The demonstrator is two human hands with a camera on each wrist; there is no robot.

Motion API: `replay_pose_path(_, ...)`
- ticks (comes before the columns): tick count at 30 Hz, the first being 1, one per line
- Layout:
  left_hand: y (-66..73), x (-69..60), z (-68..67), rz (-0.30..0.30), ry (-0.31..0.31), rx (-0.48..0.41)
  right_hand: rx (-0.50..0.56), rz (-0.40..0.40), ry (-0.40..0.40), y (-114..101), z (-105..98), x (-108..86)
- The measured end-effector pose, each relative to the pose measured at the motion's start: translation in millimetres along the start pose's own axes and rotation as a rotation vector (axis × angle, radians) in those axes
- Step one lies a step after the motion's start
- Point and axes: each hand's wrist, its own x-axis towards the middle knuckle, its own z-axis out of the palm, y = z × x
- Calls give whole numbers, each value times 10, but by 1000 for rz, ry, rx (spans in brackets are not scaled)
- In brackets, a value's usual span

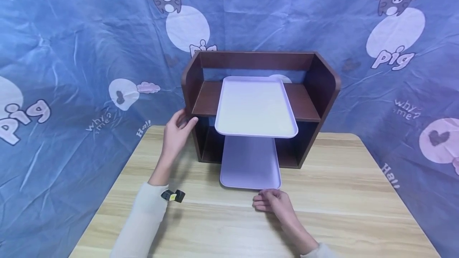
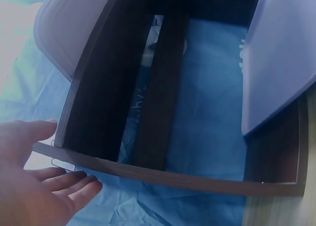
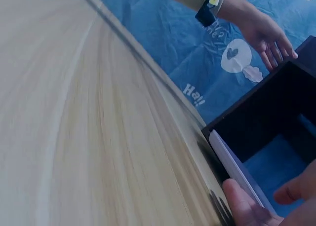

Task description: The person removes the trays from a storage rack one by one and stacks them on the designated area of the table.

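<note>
A dark brown two-level shelf (image 1: 256, 61) holds an upper white tray (image 1: 256, 106) and a lower lilac tray (image 1: 249, 162), both jutting out at the front. Beside the shelf's left panel is my left hand (image 1: 175, 134); the left wrist view shows the same hand (image 2: 39, 176) with thumb and relaxed fingers on either side of the shelf's edge (image 2: 197, 182). My right hand (image 1: 277, 204) holds the lower tray at its front right corner. In the right wrist view, fingers (image 3: 242, 201) lie against the table side of that tray (image 3: 239, 171), the thumb on its other side.
The shelf stands near the back of a light wooden table (image 1: 215, 222). Blue printed cloth (image 1: 89, 51) hangs behind and at the sides. A small black device with a yellow mark (image 1: 173, 196) is at my left cuff.
</note>
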Motion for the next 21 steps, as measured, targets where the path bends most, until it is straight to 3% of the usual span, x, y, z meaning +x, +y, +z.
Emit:
replay_pose_path(9,-21,64,59,-18,-31,-105,190,55,11,83,72,-24)
replay_pose_path(16,-27,66,91,-10,-53,-100,273,67,-21,92,101,-6)
replay_pose_path(21,-43,100,129,4,-66,-83,371,65,41,77,103,17)
